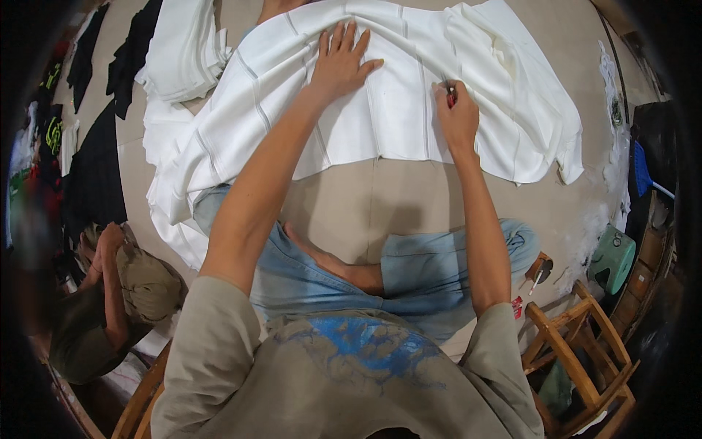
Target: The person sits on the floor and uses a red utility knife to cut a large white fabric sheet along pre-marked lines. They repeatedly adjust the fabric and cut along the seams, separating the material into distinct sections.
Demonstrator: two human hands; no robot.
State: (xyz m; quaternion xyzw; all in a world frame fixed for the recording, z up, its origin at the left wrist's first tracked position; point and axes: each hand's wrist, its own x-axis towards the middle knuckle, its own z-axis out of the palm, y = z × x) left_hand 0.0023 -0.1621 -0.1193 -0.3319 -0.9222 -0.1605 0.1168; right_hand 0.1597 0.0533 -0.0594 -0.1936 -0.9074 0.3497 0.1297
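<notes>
Beige floor (322, 199) bears white fabric (398, 121), left hand (338, 72) splayed over it, right hand (461, 121) clutching a red tool (452, 96).

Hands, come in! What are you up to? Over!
Left hand spread on white cloth. Right hand gripping small red tool, mostly hidden. Cloth bunched at right; no loose object between hands.

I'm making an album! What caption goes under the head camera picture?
Left hand spread on white cloth, right hand holding a small red object, legs crossed in blue jeans.

Smooth matt cloth (398, 113), wooden stool (564, 356)
</notes>
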